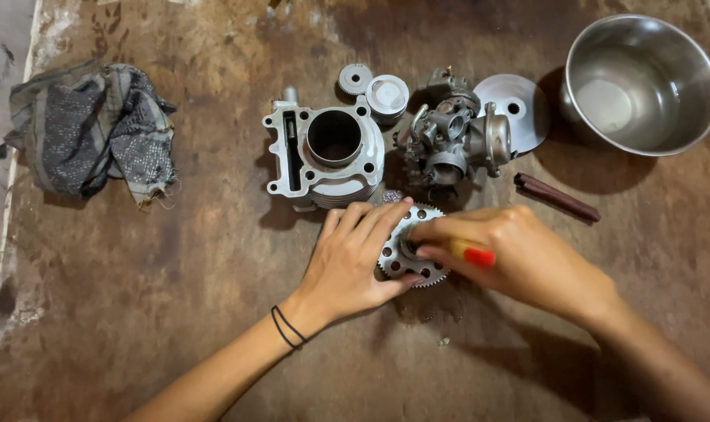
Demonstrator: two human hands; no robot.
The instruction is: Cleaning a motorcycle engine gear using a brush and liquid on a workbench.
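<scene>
A toothed metal sprocket [402, 262] with round holes lies flat on the worn brown table [175, 312]. My left hand [351, 262] rests on the sprocket's left side, fingers spread over it, holding it down. My right hand [519, 250] comes in from the right, shut on a small tool with a yellow and red handle [472, 254]. The tool's tip sits at the sprocket's centre hub, hidden under my fingers. Two black bands circle my left wrist.
Behind the sprocket stand a grey engine cylinder block [328, 152], a piston [387, 95], a small gear [355, 78], a carburetor [453, 137] and a round metal plate [519, 105]. A steel bowl [640, 82] sits far right, a brown stick [557, 197] near it, a rag [93, 129] far left.
</scene>
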